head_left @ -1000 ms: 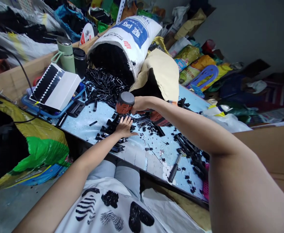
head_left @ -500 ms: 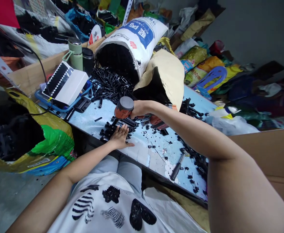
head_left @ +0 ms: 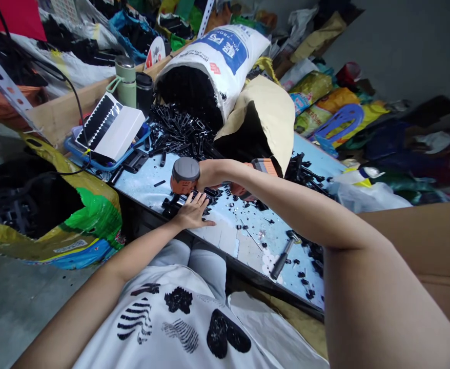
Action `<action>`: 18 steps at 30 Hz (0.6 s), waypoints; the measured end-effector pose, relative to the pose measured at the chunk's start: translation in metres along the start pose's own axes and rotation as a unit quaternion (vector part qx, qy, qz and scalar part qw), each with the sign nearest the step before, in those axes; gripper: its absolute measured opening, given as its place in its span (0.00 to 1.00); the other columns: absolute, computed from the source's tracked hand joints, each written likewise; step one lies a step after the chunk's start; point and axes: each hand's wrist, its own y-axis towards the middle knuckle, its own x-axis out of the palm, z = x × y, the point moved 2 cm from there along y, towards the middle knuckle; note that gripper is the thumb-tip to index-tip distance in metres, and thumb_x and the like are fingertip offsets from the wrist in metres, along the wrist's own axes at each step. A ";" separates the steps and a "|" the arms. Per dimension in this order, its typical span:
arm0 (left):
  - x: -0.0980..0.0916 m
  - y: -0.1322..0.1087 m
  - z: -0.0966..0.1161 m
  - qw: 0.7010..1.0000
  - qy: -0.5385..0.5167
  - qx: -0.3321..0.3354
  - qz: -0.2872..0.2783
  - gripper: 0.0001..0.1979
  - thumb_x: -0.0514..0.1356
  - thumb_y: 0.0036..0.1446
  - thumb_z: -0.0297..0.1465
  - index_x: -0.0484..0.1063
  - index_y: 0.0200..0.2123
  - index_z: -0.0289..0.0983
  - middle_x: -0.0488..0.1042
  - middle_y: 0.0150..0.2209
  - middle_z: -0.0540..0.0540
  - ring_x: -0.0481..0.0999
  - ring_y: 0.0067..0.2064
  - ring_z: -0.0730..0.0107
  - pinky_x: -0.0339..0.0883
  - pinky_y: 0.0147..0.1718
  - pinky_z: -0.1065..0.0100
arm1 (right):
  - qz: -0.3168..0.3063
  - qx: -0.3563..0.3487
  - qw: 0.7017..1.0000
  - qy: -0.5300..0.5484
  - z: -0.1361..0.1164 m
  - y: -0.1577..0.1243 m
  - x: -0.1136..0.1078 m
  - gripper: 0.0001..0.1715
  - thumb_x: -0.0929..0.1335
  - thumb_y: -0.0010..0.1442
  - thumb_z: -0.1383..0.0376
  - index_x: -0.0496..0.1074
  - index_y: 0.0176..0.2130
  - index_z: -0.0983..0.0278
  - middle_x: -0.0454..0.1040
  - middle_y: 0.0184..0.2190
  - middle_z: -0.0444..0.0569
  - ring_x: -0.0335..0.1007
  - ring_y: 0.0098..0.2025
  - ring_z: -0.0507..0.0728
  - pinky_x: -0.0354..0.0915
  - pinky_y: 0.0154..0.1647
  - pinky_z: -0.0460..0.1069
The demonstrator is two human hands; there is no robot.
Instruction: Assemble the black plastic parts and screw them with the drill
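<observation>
My right hand point(head_left: 211, 172) is wrapped round the grip of an orange and black cordless drill point(head_left: 185, 177), held over a row of black plastic parts point(head_left: 170, 207) near the table's front edge. Part of the grip is hidden by the hand, and the drill's tip cannot be seen. Flat on the same parts lies my left hand point(head_left: 192, 211), its fingers stretched out and the thumb apart, just below the drill. Small black pieces point(head_left: 244, 225) are scattered to the right of both hands.
Behind the hands, a white sack point(head_left: 244, 48) spills black parts beside a beige paper bag point(head_left: 274, 110). A blue tray point(head_left: 71, 146) with a white box point(head_left: 127, 130) stands left, near a green bottle point(head_left: 125, 84). A hammer point(head_left: 282, 259) lies right.
The drill and my right hand have shifted a little to the left along the black parts. My left hand stays flat on them. The whole view has moved slightly.
</observation>
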 end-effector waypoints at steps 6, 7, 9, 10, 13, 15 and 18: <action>-0.005 -0.003 0.001 1.000 -0.017 -0.008 -0.019 0.47 0.41 0.52 0.61 0.50 0.64 0.32 0.48 0.66 0.36 0.43 0.67 0.53 0.36 0.63 0.52 | -0.029 -0.008 0.997 -0.066 -0.013 -0.009 0.009 0.13 0.71 0.48 0.65 0.73 0.35 0.70 0.70 0.23 0.49 0.70 0.32 0.58 0.63 0.29 0.47; -0.006 -0.003 0.001 1.000 -0.020 -0.008 -0.020 0.48 0.41 0.52 0.62 0.50 0.64 0.32 0.48 0.66 0.35 0.44 0.67 0.52 0.38 0.63 0.52 | -0.035 -0.015 0.997 -0.062 -0.014 -0.009 0.011 0.13 0.71 0.48 0.64 0.73 0.35 0.70 0.71 0.23 0.48 0.70 0.31 0.57 0.63 0.29 0.47; -0.007 -0.003 0.002 1.000 -0.022 -0.009 -0.019 0.49 0.41 0.51 0.62 0.50 0.64 0.31 0.49 0.65 0.33 0.47 0.66 0.50 0.41 0.62 0.51 | -0.049 -0.022 0.997 -0.055 -0.015 -0.007 0.015 0.13 0.71 0.49 0.63 0.73 0.35 0.69 0.71 0.22 0.47 0.70 0.30 0.56 0.63 0.28 0.47; -0.007 -0.003 0.003 1.000 -0.021 -0.009 -0.019 0.49 0.41 0.51 0.62 0.50 0.64 0.31 0.50 0.65 0.33 0.48 0.66 0.49 0.41 0.61 0.51 | -0.056 -0.022 0.997 -0.053 -0.016 -0.005 0.016 0.13 0.71 0.49 0.63 0.73 0.34 0.70 0.71 0.21 0.47 0.70 0.30 0.56 0.63 0.28 0.47; -0.006 0.000 0.005 1.000 -0.012 -0.002 -0.027 0.49 0.41 0.51 0.62 0.51 0.63 0.30 0.49 0.65 0.33 0.47 0.66 0.48 0.40 0.62 0.49 | -0.067 -0.014 0.997 -0.047 -0.018 0.002 0.017 0.12 0.72 0.48 0.64 0.73 0.33 0.70 0.70 0.20 0.47 0.70 0.30 0.58 0.64 0.28 0.48; -0.007 -0.002 0.005 0.999 -0.006 0.002 -0.031 0.47 0.41 0.52 0.61 0.51 0.63 0.30 0.48 0.66 0.33 0.45 0.66 0.49 0.41 0.62 0.49 | -0.062 -0.017 0.997 -0.040 -0.015 0.003 0.017 0.12 0.73 0.46 0.65 0.74 0.32 0.69 0.70 0.20 0.46 0.69 0.30 0.58 0.64 0.28 0.48; -0.010 -0.015 0.000 0.999 0.008 0.026 -0.027 0.45 0.43 0.54 0.59 0.50 0.64 0.31 0.48 0.66 0.34 0.45 0.67 0.50 0.40 0.62 0.48 | -0.042 -0.038 0.998 -0.020 0.005 -0.002 0.016 0.16 0.74 0.42 0.65 0.74 0.34 0.67 0.72 0.22 0.45 0.69 0.31 0.56 0.64 0.30 0.47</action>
